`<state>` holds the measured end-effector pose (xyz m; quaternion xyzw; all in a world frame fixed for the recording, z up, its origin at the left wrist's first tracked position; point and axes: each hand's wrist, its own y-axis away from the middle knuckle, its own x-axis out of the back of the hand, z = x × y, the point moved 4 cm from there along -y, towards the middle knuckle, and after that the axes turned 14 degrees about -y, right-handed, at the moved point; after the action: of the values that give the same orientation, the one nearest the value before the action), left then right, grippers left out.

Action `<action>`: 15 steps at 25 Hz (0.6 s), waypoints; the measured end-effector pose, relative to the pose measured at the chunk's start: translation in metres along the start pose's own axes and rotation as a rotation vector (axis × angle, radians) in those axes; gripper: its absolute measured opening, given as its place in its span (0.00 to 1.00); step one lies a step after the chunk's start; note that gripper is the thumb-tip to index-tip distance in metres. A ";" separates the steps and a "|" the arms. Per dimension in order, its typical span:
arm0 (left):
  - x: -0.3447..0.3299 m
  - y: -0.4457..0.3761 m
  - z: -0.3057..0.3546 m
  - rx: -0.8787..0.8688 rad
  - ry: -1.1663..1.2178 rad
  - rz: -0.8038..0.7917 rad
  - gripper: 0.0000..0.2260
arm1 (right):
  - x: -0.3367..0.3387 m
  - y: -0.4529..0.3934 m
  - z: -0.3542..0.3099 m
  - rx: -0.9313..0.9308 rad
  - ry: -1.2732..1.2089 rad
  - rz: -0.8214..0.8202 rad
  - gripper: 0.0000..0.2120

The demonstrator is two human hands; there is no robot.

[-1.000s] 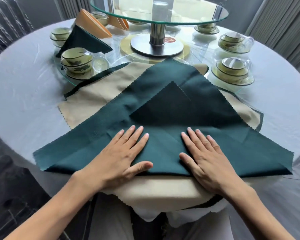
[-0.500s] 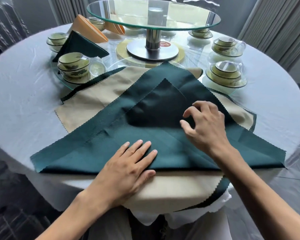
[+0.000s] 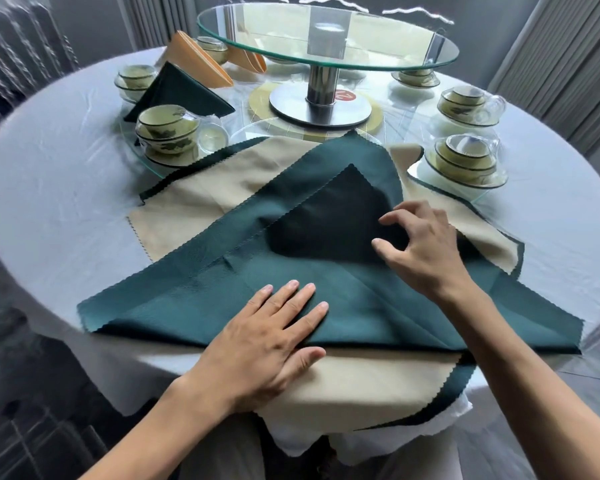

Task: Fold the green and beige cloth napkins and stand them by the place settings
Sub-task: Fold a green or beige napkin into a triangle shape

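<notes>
Round table (image 3: 66, 209), left hand (image 3: 267, 344) pressing green napkin (image 3: 222, 282)

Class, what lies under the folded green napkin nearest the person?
Under the green napkin a beige napkin shows on three sides; its middle is covered.

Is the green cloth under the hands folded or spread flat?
Folded: the green napkin forms a triangle, doubled edges near its tip, left hand pressing it.
</notes>
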<state>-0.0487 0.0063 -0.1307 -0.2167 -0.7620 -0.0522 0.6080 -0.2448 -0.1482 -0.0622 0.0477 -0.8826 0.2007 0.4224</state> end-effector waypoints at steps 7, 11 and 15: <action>0.001 0.001 -0.001 0.007 0.011 0.003 0.28 | -0.010 0.007 -0.006 0.043 0.062 0.006 0.17; -0.001 0.002 -0.001 0.010 0.032 0.004 0.29 | -0.011 0.006 -0.001 -0.056 0.065 0.007 0.17; 0.006 0.003 0.000 0.055 0.065 0.085 0.27 | -0.006 0.005 -0.006 0.025 -0.079 -0.001 0.22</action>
<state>-0.0480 0.0107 -0.1258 -0.2301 -0.7331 -0.0122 0.6399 -0.2378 -0.1418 -0.0652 0.0613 -0.8960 0.2093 0.3867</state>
